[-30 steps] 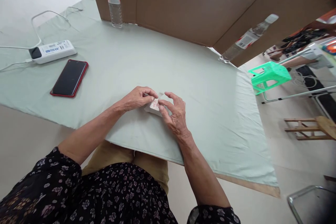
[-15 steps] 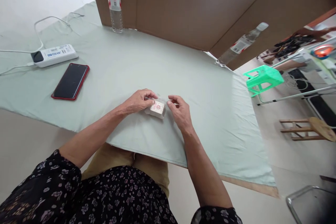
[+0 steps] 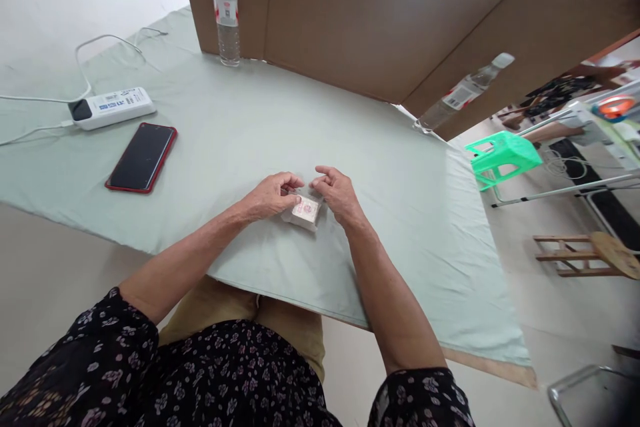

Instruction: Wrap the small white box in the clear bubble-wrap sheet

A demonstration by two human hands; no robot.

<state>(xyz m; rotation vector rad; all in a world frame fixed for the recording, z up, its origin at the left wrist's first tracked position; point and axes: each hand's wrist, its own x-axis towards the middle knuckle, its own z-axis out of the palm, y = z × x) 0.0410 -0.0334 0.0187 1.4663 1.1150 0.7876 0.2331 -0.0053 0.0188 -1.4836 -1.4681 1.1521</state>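
Note:
A small white block with red print (image 3: 307, 209) lies in a clear plastic wrapper (image 3: 287, 216) on the cloth-covered table, close to its front edge. My left hand (image 3: 273, 195) grips the packet from the left, with its thumb on the upper left corner of the block and its fingers curved above. At the packet's upper right is my right hand (image 3: 339, 193). Its thumb and fingers are bent together at the wrapper's loose upper edge; exactly what lies between the fingertips is too small to make out.
A phone in a red case (image 3: 141, 157) and a white power bank with cables (image 3: 115, 108) lie at left. Water bottles stand at the back left (image 3: 227, 13) and back right (image 3: 463, 93), before a brown cardboard panel (image 3: 340, 20). A green stool (image 3: 507, 157) and a wooden stool (image 3: 595, 253) stand beyond the right edge.
My right hand has moved up and left relative to the packet, towards my left fingers. The left hand keeps its thumb on the block. The whole view has shifted slightly.

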